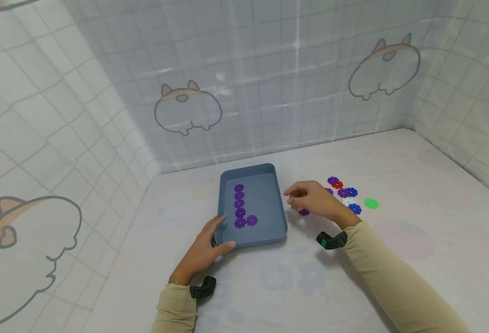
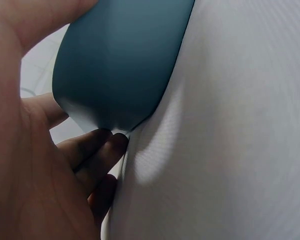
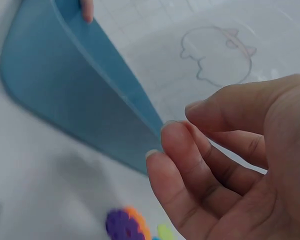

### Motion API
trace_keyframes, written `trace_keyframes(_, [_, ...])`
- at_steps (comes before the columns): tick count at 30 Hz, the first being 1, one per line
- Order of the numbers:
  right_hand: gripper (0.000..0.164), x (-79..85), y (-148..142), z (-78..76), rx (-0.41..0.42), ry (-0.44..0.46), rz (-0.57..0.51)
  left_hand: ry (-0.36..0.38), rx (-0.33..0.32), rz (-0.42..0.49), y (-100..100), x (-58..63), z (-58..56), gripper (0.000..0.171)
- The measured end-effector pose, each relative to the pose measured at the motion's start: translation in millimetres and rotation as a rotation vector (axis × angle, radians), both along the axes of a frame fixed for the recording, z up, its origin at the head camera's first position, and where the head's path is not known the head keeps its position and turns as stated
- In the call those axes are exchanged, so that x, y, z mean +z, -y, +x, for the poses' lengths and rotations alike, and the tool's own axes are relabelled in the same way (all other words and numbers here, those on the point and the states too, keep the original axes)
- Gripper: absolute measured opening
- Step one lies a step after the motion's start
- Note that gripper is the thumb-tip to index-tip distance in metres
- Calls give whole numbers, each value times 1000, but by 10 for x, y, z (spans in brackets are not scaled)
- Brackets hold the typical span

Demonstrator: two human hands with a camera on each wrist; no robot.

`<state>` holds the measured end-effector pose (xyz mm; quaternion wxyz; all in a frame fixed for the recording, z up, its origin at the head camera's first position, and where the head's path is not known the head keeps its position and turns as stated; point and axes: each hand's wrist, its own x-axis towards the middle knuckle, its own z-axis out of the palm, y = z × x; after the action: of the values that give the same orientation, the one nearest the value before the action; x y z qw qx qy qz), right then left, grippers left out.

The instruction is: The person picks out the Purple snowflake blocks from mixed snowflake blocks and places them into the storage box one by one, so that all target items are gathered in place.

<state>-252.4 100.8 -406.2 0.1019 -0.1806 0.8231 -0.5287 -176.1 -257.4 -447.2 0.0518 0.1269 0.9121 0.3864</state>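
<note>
A blue-grey tray lies on the white-covered table with several purple snowflake discs in a column inside it. One more purple disc sits to the right of the column's near end. My left hand holds the tray's near left corner, thumb at the front rim and fingers along the left side. Just beyond the tray's right rim hovers my right hand, its fingers loosely bent and the thumb close to the fingertips. Between them no disc shows in the right wrist view. Below that hand lies a purple disc, partly covered.
Right of the tray, loose discs lie in a cluster: purple, red, blue, white and a green disc farthest right. An orange disc shows in the right wrist view. Tile-patterned curtains stand around the table.
</note>
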Motion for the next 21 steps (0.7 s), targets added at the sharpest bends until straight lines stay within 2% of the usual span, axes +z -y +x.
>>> trace_keyframes(5, [32,-99,-175,-21,-44,-9,37,6,-8,7,-3,-11,6,84])
trace_keyframes(11, [32,-143,-304,-18,-80,1,9,12,-4,-3,1,3,7,84])
trace_keyframes(21, [24,-219,-369,-42,-97,15,142,21,-1,6,-1,15,8,85])
